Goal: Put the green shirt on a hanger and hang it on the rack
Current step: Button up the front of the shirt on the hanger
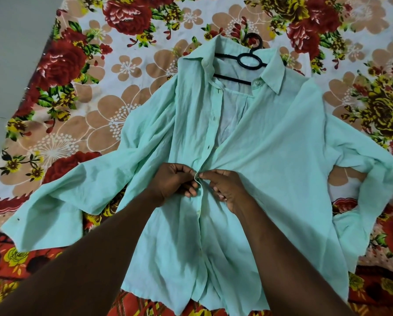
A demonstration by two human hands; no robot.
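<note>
Fingers (187,172) of left hand (168,183), right hand (229,190) pinch green shirt (270,156) on hanger (232,79).

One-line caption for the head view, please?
Left hand and right hand pinch together the front edges of the green shirt; black hanger sits inside its collar, on a floral bedsheet.

We have one view only, from a wide-angle camera worn on the person's head. We look forward and steeply down, close over a floral sheet (122,99) that runs past the frame on three sides. The green shirt (270,156) fills most of the picture, collar farthest from us, hem nearest, where both forearms (99,258) enter from the bottom edge.
</note>
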